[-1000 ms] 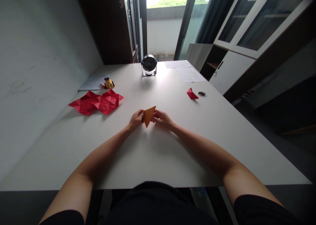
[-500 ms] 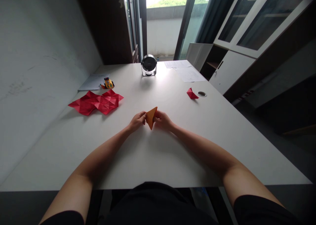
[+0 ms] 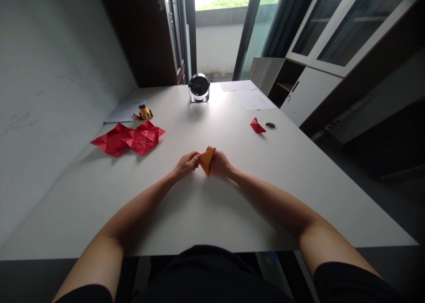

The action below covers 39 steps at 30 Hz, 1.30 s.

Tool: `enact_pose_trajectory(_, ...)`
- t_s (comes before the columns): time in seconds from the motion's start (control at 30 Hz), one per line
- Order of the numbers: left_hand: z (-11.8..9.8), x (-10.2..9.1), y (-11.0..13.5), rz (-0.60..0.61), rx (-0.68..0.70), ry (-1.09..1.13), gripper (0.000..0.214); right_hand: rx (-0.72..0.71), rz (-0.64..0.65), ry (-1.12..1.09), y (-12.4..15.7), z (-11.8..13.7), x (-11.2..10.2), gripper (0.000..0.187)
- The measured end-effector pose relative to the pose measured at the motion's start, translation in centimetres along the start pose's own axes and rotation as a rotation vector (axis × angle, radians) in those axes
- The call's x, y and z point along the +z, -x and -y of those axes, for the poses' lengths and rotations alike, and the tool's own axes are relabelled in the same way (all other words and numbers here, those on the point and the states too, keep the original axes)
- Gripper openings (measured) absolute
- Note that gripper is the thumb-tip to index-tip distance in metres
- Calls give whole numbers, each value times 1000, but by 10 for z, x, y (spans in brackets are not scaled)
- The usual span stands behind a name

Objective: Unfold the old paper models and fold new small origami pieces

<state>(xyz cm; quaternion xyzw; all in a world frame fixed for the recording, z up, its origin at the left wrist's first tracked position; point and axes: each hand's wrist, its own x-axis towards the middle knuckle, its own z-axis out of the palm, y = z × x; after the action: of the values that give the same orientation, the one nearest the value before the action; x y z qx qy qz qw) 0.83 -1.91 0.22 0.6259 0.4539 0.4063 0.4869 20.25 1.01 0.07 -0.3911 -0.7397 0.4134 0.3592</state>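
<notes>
Left hand (image 3: 187, 164) and right hand (image 3: 220, 163) holding orange folded paper (image 3: 206, 159) at the white surface (image 3: 199, 210)

In the head view, the person is reaching both bare arms forward, and the hands are meeting near the middle of the surface. The left hand is pinching the left corner of the orange folded paper between thumb and fingers. The right hand is curling against its right side, with some fingers hiding behind it. The paper is sitting between the two hands, showing a roughly triangular face and pointing one tip down toward the person. Whether that tip is touching the surface, I cannot tell.

To the left, a creased red sheet (image 3: 123, 140) is lying spread out, well apart from the hands. Just beyond it, a small yellow toy (image 3: 145, 112) is standing beside pale papers (image 3: 121, 111) near the wall (image 3: 49, 95).

To the right, a small red folded piece (image 3: 256, 125) is resting just beside a round hole (image 3: 270, 126) in the surface. Farther back, white sheets (image 3: 255, 101) are lying near the far right edge, and a round black device (image 3: 199, 85) on a metal stand is facing the person.
</notes>
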Motion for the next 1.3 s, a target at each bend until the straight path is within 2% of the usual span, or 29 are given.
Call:
enact_pose_trajectory(0.3,-5,-2,0,3,-21,98,36,-144,-55,275,4,7,-2,13)
enact_pose_trajectory(0.77,-3,-5,-3,-26,-24,91,16,-195,-31,258,3,3,-3,18)
enact_pose_trajectory(0.9,-4,-5,-2,-36,-37,89,15,-199,12,174,2,1,-2,20)
enact_pose_trajectory(1.07,-4,-6,-3,-89,-77,190,17,-140,41,-27,-2,-1,-1,23)
enact_pose_trajectory(1.2,0,-11,-6,-189,-104,307,21,-92,155,-309,-6,1,-5,30)
enact_pose_trajectory(1.3,2,-15,-9,-230,-123,353,23,-34,242,-385,-6,5,-10,31)
